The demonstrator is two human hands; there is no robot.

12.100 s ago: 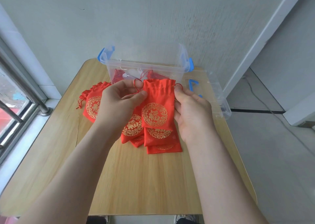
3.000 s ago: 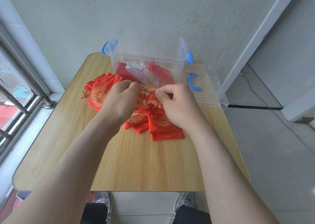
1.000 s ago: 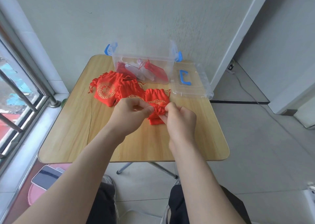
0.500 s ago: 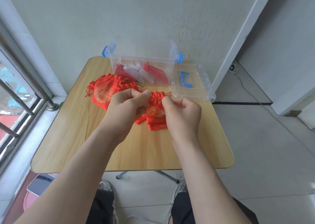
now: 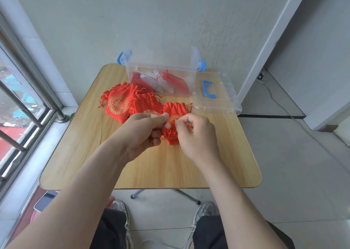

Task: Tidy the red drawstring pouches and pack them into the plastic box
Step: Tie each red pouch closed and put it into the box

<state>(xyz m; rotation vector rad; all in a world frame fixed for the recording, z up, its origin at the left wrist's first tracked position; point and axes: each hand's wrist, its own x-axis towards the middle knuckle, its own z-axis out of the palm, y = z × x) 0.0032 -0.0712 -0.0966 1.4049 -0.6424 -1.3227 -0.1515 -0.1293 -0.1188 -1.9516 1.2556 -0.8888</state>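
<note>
Red pouch (image 5: 171,137), bunched into folds, pinched between left hand (image 5: 144,131) and right hand (image 5: 195,135)

A single wide-angle view is taken from the person's head, faced forward and steeply down. The whole table (image 5: 151,169) is covered from close above its near edge, out to the plastic box (image 5: 162,68) and wall (image 5: 151,21) at the far side.

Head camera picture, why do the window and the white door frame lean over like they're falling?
Head view: the wide-angle lens tilts things near the edges, so the window frame and white door frame lean inward; head view: the wooden table in the middle looks much straighter.
</note>
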